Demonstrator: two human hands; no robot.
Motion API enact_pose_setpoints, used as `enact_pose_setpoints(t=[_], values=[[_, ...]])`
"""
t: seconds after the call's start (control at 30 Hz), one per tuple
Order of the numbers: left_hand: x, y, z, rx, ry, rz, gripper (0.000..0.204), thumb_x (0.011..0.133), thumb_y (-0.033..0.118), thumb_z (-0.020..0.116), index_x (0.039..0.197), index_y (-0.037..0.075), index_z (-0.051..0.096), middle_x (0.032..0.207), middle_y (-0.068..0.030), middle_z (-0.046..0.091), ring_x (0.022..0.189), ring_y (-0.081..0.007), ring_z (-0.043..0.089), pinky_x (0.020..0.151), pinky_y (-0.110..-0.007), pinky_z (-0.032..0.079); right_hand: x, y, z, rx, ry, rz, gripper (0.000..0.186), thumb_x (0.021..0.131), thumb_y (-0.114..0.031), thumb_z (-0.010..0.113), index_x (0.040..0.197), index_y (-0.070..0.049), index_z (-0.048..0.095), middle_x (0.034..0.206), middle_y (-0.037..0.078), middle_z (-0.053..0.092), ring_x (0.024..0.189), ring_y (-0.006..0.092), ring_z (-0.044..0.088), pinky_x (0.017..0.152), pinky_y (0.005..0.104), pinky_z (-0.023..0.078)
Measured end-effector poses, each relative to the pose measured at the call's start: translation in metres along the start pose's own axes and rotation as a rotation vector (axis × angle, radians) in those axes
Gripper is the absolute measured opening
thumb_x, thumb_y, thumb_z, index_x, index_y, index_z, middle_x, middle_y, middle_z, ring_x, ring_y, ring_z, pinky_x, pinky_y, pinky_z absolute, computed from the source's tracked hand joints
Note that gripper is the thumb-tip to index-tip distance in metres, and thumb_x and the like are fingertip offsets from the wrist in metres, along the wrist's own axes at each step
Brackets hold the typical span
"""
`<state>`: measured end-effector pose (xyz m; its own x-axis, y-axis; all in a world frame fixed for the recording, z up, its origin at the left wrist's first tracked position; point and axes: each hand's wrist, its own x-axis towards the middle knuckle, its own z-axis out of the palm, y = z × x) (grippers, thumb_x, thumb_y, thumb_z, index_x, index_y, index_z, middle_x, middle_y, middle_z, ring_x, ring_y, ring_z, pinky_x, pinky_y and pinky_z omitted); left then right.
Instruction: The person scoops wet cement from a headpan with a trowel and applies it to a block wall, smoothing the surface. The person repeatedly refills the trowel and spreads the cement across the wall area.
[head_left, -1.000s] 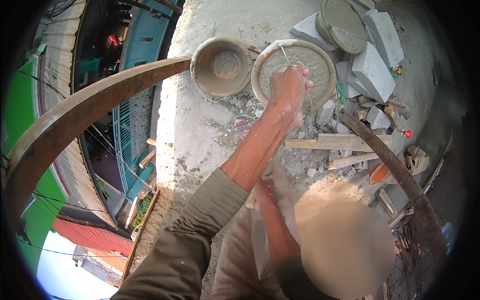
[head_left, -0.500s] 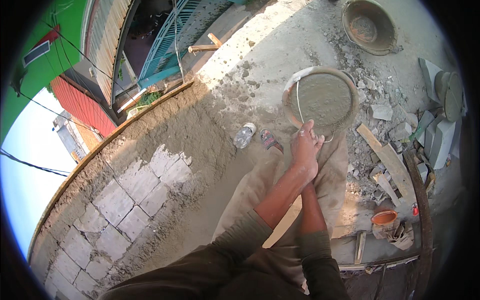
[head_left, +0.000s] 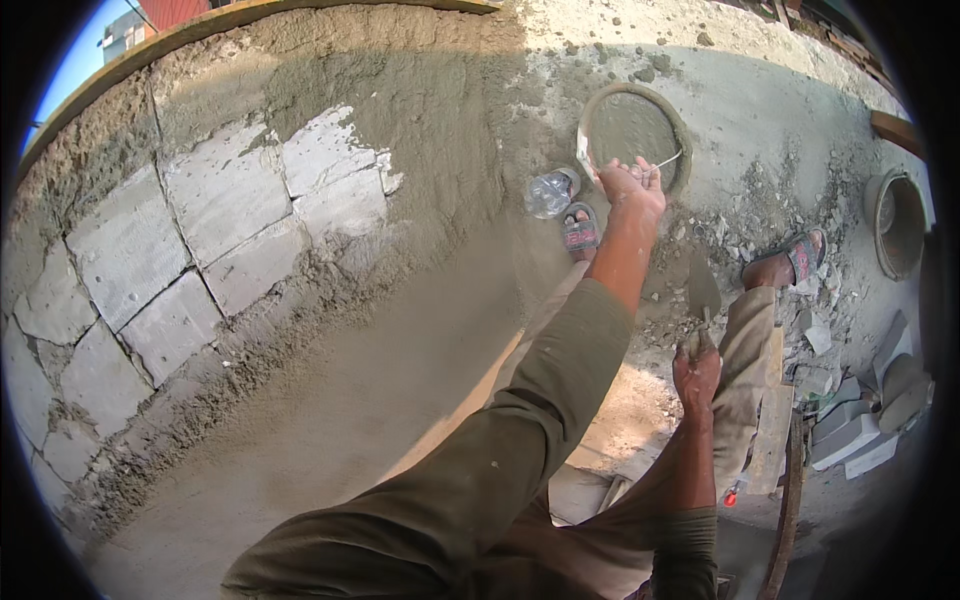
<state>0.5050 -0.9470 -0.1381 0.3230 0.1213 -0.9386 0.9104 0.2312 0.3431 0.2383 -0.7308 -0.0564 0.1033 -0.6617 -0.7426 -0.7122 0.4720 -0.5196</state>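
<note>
My left hand (head_left: 632, 183) reaches forward, its fingers closed around the thin wire handle (head_left: 669, 159) of a bucket. The round bucket (head_left: 686, 140) stands upright and holds wet grey mortar (head_left: 630, 125) with a fairly level surface. Lower and to the right, my right hand (head_left: 697, 372) grips a trowel (head_left: 704, 290) by its handle. The trowel's pointed blade, coated grey, is turned away from me over the rubble between my legs and lies apart from the bucket.
At left is a block wall (head_left: 225, 190), partly coated with wet mortar. A clear plastic bottle (head_left: 547, 195) lies beside my sandalled left foot (head_left: 580, 232). Another bucket (head_left: 894, 222), block pieces (head_left: 848, 440) and a wooden plank (head_left: 769, 430) are at right.
The view has swung, bringing more of the block wall in. My right hand, earlier close to the left one by the bucket, is now drawn back with the trowel showing. My left hand still holds the handle.
</note>
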Motion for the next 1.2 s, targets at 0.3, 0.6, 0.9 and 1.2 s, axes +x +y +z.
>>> enact_pose_setpoints(t=[0.3, 0.6, 0.9, 1.2], values=[[0.004, 0.086, -0.011, 0.838, -0.583, 0.021, 0.066, 0.109, 0.04, 0.066, 0.152, -0.007, 0.049, 0.155, -0.0243, 0.057, 0.134, -0.0345, 0.064, 0.118, -0.041, 0.046, 0.187, -0.135, -0.045, -0.612, -0.071, -0.521, 0.038, 0.104, -0.026, 0.064, 0.134, -0.003, 0.069, 0.105, 0.027, 0.076, 0.092, 0.0476, 0.074, 0.081, 0.0563, 0.059], [-0.084, 0.256, -0.281, 2.024, -0.258, 0.287, 0.046, 0.105, 0.042, 0.065, 0.119, 0.0, 0.079, 0.114, -0.0175, 0.082, 0.11, -0.034, 0.078, 0.096, -0.04, 0.059, 0.196, -0.167, 0.022, -0.639, 0.019, -0.271, 0.034, 0.1, -0.033, 0.065, 0.11, -0.002, 0.074, 0.096, 0.029, 0.076, 0.093, 0.0491, 0.074, 0.083, 0.0587, 0.059], [-0.093, 0.27, -0.35, 2.008, -0.098, 0.332, 0.051, 0.097, 0.035, 0.073, 0.139, 0.006, 0.069, 0.133, -0.0209, 0.074, 0.126, -0.0396, 0.07, 0.109, -0.046, 0.054, 0.232, -0.165, 0.117, -0.647, -0.029, -0.238, 0.032, 0.096, -0.033, 0.066, 0.104, -0.004, 0.078, 0.096, 0.029, 0.076, 0.089, 0.047, 0.076, 0.081, 0.0557, 0.061], [-0.096, 0.277, -0.333, 2.092, -0.033, 0.294, 0.045, 0.096, 0.035, 0.069, 0.134, 0.011, 0.072, 0.124, -0.0208, 0.077, 0.115, -0.0415, 0.073, 0.103, -0.051, 0.056, 0.213, -0.13, 0.1, -0.526, 0.107, -0.339, 0.034, 0.097, -0.03, 0.065, 0.114, -0.002, 0.075, 0.102, 0.026, 0.078, 0.096, 0.0483, 0.075, 0.08, 0.055, 0.06]])
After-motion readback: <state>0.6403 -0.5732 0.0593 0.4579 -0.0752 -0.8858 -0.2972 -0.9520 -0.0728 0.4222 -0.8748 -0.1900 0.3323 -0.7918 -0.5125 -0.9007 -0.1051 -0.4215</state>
